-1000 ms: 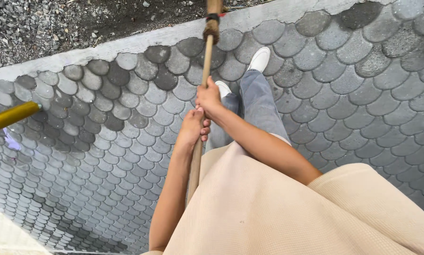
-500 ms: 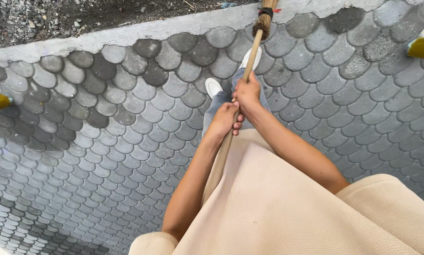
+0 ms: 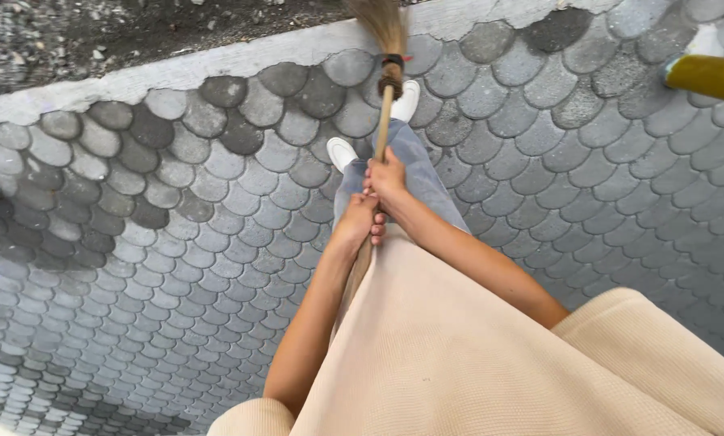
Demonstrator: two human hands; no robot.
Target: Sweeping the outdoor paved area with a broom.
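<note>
Head view: wooden-handled broom (image 3: pixel 385 105) (straw bristles bound dark).

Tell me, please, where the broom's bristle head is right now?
In the head view, the bristle head is top centre, over the pale curb, just beyond the white shoes.

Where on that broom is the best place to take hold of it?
Probably the bare wooden handle, below the dark binding that ties on the bristles. It is thin, round and slanted towards the person, so fingers wrap it from either side, as the right hand and left hand do, one behind the other.
</note>
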